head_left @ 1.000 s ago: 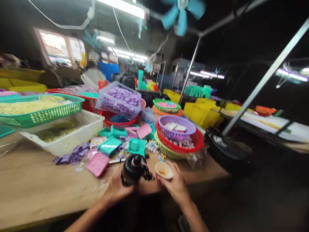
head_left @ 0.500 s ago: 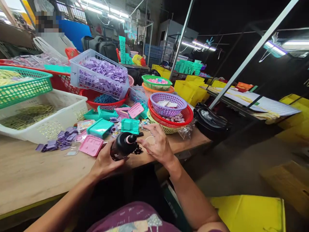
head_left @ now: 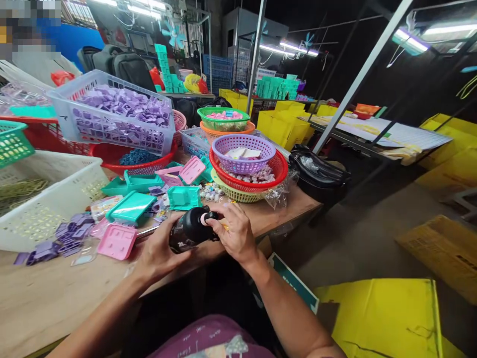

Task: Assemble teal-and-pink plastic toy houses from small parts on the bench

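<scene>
A black bottle (head_left: 187,230) lies tilted over the front edge of the wooden table (head_left: 44,293). My left hand (head_left: 156,253) is wrapped round its body from below. My right hand (head_left: 234,232) is closed over the bottle's mouth end, where a pale pink part shows between the fingers. A cap or cup may be under the palm, but I cannot make it out. Just beyond the hands lie a pink plastic lid (head_left: 117,241), a teal plastic box (head_left: 131,208) and a small teal box (head_left: 184,197).
Stacked round baskets (head_left: 276,171) hold small parts at the right of the table. A clear crate of purple pieces (head_left: 112,119) and a white crate (head_left: 55,199) stand at the left. Yellow cardboard (head_left: 380,318) lies on the floor; a black bag (head_left: 320,176) sits beside the table.
The view has swung down and right. My right hand, which held a small white cup a second ago and then hovered open, has closed over the bottle's mouth.
</scene>
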Demonstrator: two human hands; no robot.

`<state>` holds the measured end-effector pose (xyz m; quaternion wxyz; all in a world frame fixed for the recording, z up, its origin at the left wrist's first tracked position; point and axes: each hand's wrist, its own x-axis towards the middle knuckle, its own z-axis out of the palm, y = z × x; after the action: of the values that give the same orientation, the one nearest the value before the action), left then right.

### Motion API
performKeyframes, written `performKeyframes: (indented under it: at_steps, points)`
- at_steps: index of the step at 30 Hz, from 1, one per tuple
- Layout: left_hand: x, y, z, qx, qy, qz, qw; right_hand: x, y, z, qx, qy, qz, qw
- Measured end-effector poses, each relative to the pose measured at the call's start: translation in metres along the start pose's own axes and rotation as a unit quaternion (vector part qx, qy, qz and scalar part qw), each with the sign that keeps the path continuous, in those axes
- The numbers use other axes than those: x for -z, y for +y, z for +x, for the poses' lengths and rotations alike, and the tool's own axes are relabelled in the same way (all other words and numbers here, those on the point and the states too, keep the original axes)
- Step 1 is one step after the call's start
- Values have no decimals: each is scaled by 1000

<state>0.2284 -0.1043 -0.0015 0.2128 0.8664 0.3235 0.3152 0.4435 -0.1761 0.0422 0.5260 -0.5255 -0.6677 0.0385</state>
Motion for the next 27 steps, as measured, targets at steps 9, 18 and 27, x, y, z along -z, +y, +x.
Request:
performKeyframes:
  at_steps: [9,18,27]
  points:
    - [-5,6,3,12,-47,-25,999,3,12,-26,9,35,8,999]
    - [7,2,0,69,-37,-15,997,9,29,-39,-221,138,378,888]
    - [30,7,20,9,-105,134,985,-26,20,-94,-367,181,586,699]
